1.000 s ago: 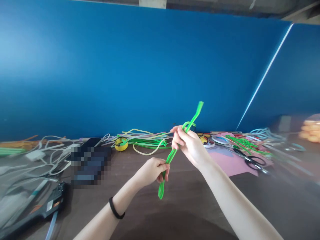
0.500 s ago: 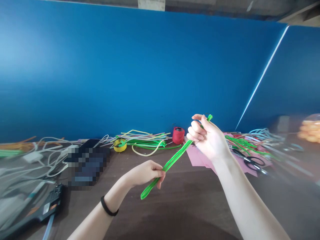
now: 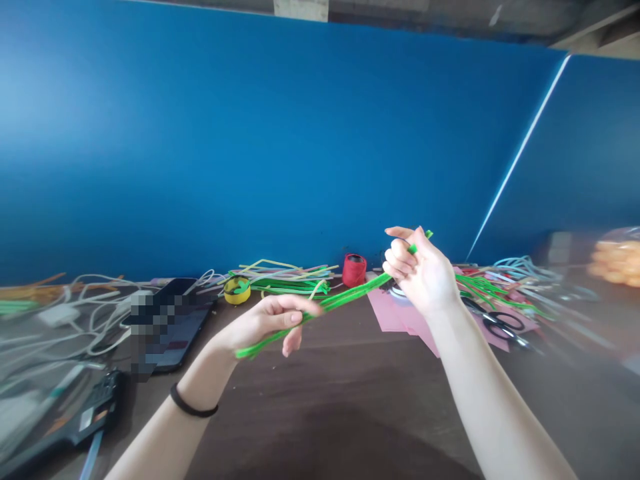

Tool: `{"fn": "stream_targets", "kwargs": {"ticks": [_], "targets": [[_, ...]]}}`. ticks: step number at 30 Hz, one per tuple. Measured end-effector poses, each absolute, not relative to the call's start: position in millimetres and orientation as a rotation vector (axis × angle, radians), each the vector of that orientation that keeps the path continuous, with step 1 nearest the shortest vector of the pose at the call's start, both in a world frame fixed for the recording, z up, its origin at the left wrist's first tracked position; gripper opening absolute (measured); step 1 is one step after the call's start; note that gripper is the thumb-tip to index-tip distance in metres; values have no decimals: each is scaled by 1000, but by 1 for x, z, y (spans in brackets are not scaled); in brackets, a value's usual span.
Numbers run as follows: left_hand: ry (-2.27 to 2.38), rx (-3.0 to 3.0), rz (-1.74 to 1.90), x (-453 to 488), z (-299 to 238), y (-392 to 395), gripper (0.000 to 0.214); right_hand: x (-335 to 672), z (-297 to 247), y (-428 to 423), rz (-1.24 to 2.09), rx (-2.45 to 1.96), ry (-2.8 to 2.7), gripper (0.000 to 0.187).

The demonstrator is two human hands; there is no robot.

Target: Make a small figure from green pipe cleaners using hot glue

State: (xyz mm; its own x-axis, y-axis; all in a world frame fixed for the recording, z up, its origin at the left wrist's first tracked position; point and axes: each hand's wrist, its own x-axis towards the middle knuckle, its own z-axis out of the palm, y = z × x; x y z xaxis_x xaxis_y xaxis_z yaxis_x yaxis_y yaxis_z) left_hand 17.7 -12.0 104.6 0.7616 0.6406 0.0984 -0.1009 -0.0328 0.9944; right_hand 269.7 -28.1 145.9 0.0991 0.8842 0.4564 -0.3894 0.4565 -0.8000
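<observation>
A long bundle of green pipe cleaners (image 3: 357, 292), doubled over, stretches on a slant between my hands above the tabletop. My right hand (image 3: 427, 280) is closed around its upper part, and a short green tip sticks out past the thumb. Lower down, my left hand (image 3: 265, 321) pinches the bundle between thumb and fingers, with its index finger pointing along the strands and slightly blurred. The bundle's lower end passes beneath the left thumb and lies near the wrist. Part of the bundle is hidden inside the right fist.
On the brown table (image 3: 340, 400) stand a red roll (image 3: 354, 272) and a yellow roll (image 3: 237, 291). More pipe cleaners (image 3: 290, 287) lie behind. Pink paper (image 3: 387, 312) and scissors (image 3: 505, 321) are right. A phone (image 3: 177, 343), white cables (image 3: 95, 323) and a black-handled tool (image 3: 93, 417) are left.
My left hand has moved left and a little up along the bundle, its fingers straighter. The bundle now slants less steeply and its lower end reaches farther left. My right hand has shifted slightly right.
</observation>
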Motion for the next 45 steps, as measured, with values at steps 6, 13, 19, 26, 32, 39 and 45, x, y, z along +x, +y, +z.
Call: {"fn": "stream_targets", "kwargs": {"ticks": [6,13,19,26,32,39,45], "targets": [[229,1161,987,25,111,-17,12,270,138,-18,1153,-501,-1011,34],[331,946,1419,33,109,-2,21,264,135,-16,1219,-542,-938,36],[440,882,1570,26,111,4,11,264,130,-9,1345,-568,-892,38],[448,820,1651,20,121,7,29,263,123,-1,1378,-605,-742,35],[508,729,1605,17,117,13,35,258,130,-6,1348,-565,-647,30],[570,582,1665,17,111,19,31,255,127,-4,1351,-565,-752,23],[651,452,1641,23,108,22,30,249,126,-3,1273,-598,-738,14]]}}
